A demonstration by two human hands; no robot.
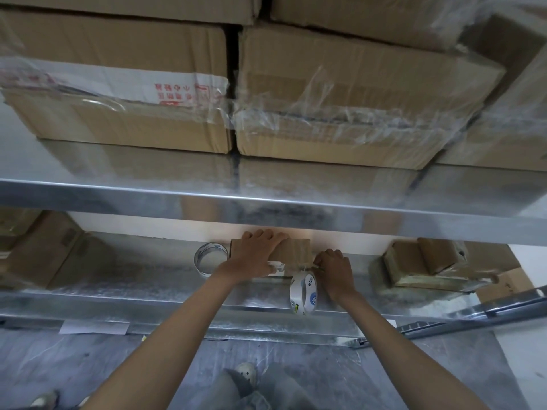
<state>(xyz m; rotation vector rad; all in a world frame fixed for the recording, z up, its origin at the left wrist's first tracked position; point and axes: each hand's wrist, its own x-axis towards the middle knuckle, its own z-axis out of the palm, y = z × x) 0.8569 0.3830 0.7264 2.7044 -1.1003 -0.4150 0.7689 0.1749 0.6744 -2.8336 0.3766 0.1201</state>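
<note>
Head view, small box: the brown cardboard small box point(296, 250) sits on the lower metal shelf point(148, 279), pushed back under the upper shelf lip point(266, 208).
Left hand: the left hand point(257, 255) clamps it from above, fingers spread across the top, tips bent over the far edge, likely so the box can't slide while tape goes on.
Right hand: the right hand point(334, 270) works the box's near right corner, fingers pressed together and pinching what looks like the tape strip point(305, 266).
Tape roll: the white printed tape roll point(303, 292) hangs on edge just below that corner, near the right hand.
Spare ring: a thin tape ring point(208, 255) lies just left of the box.
Surfaces: galvanised, mottled, shiny steel.
Neighbours: film-wrapped parcels point(420, 267) to the right; big cartons point(118, 84) under crinkled stretch film above.
</note>
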